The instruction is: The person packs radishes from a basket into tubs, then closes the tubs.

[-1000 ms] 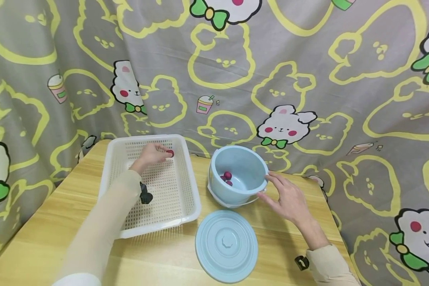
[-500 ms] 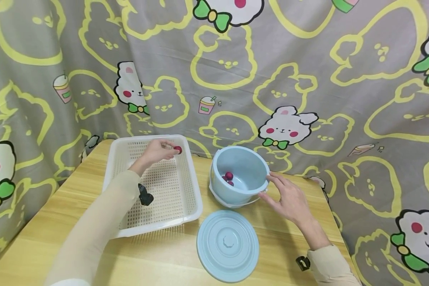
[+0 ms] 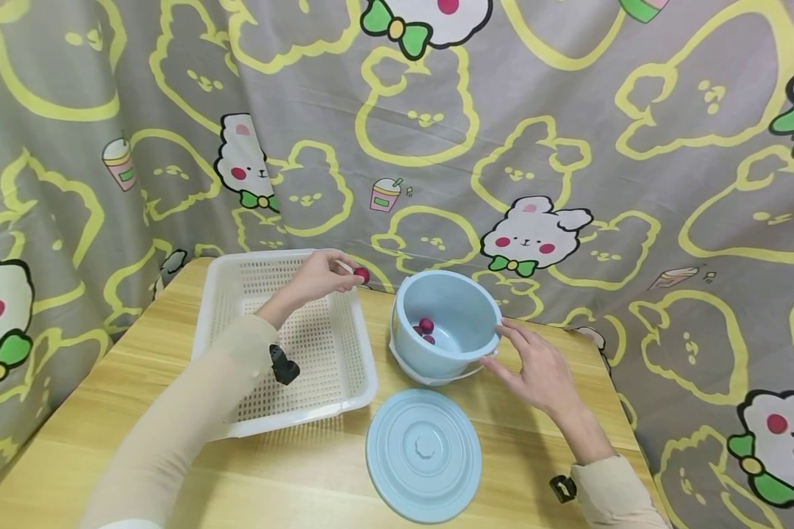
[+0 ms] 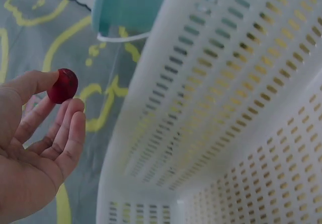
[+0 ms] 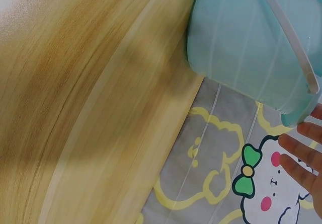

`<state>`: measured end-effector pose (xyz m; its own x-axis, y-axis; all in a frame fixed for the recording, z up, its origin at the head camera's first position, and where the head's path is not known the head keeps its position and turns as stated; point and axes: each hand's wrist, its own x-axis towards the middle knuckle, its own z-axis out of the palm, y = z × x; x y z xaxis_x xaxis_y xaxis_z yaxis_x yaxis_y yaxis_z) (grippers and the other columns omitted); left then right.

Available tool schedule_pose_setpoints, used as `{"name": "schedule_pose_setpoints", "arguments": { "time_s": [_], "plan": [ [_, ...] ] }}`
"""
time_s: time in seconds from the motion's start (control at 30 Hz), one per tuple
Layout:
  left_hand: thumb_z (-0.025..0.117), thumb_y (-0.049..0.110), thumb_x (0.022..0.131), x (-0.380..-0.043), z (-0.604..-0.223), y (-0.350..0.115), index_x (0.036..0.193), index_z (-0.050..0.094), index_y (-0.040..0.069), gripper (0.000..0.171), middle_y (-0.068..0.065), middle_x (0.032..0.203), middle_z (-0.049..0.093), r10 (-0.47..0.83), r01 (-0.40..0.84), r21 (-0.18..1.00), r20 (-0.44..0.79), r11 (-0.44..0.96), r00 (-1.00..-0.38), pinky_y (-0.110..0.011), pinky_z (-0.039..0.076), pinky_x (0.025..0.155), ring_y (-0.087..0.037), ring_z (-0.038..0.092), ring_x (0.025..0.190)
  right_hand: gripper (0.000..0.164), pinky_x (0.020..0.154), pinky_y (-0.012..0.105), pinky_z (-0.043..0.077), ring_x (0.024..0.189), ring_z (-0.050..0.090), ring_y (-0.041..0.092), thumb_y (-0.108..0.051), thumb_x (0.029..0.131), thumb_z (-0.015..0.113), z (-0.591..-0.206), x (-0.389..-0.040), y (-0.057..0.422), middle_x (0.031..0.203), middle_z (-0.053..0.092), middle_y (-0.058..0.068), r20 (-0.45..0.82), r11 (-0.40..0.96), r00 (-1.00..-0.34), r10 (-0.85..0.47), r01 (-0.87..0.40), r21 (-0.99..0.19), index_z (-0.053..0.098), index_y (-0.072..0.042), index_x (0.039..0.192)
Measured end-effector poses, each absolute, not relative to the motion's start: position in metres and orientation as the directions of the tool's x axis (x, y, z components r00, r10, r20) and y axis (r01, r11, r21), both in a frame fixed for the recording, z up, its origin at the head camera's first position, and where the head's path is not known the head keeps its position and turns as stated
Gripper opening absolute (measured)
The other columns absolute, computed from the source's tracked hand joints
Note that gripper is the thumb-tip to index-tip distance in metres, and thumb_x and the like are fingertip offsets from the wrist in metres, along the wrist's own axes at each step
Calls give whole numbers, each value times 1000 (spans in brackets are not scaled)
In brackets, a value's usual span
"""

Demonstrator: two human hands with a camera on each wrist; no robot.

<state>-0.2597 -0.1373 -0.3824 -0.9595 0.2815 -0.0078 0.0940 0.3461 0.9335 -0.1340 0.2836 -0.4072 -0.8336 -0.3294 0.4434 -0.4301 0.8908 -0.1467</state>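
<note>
My left hand (image 3: 324, 278) is over the right rim of a white perforated basket (image 3: 369, 367). Thumb and fingers pinch a small dark red round fruit (image 4: 63, 87), while the other fingers curl loosely below it. A light blue bucket (image 3: 430, 360) stands to the right, with several similar red fruits (image 3: 426, 325) at its bottom. My right hand (image 3: 536, 367) rests its fingertips against the bucket's right rim. In the right wrist view its fingers (image 5: 299, 146) are spread and fairly straight beside the rim.
A light blue round lid (image 3: 423, 455) lies on the wooden table (image 3: 291, 477) in front of the bucket. The bucket's white handle (image 5: 289, 27) hangs down its side. Behind the table hangs a grey patterned curtain (image 3: 317, 95).
My left hand has carried the red fruit up and rightward, from inside the basket to above its right rim. The right hand has stayed at the bucket.
</note>
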Motion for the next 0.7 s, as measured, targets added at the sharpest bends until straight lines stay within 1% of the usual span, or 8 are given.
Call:
{"name": "schedule_pose_setpoints", "arguments": {
  "time_s": [0.07,0.1,0.17,0.27,0.4,0.53,0.7],
  "plan": [
    [78,21,97,-256,-375,-130,120,69,4,30,-20,104,78,301,107,930,-4,352,-954,-54,63,97,-36,76,98,65,89,62,62,122,70,42,-49,86,84,-407,-134,283,143,67,16,441,891,-835,-329,-429,-148,68,-12,137],
    [79,21,97,-254,-372,-127,120,70,4,30,-19,103,78,313,116,928,-1,354,-950,-54,63,97,-33,76,95,65,89,62,62,122,70,43,-49,86,84,-407,-134,283,143,67,16,441,892,-835,-328,-428,-147,68,-12,137],
    [79,22,96,-251,-365,-119,119,71,6,30,-15,100,78,332,133,923,6,361,-943,-53,63,94,-25,75,90,65,89,63,61,122,70,43,-49,86,84,-408,-134,284,143,67,16,440,892,-836,-329,-428,-146,68,-12,137],
    [81,23,94,-247,-357,-107,118,73,8,29,-10,95,78,358,170,912,28,372,-933,-42,63,85,-16,72,83,65,90,63,61,122,70,43,-49,86,84,-408,-134,284,144,67,16,441,891,-835,-330,-430,-146,68,-12,137],
    [84,21,92,-244,-348,-90,114,75,8,27,-8,91,77,398,223,904,65,364,-915,-31,61,76,-14,71,80,64,88,62,62,120,71,43,-49,86,84,-409,-135,285,143,67,16,446,889,-830,-335,-435,-143,68,-11,136],
    [83,18,91,-241,-342,-74,112,75,7,25,-8,91,77,441,256,903,85,346,-894,-26,60,75,-13,71,81,64,86,62,62,120,71,43,-48,86,84,-408,-134,284,142,68,16,449,889,-829,-334,-435,-143,68,-11,136],
    [83,18,91,-238,-338,-56,112,75,8,25,-8,92,79,475,268,899,77,347,-876,-22,56,74,-12,72,83,64,87,62,62,120,71,43,-50,87,83,-408,-134,284,143,67,16,439,894,-837,-326,-424,-145,68,-12,137]
  ]
}}
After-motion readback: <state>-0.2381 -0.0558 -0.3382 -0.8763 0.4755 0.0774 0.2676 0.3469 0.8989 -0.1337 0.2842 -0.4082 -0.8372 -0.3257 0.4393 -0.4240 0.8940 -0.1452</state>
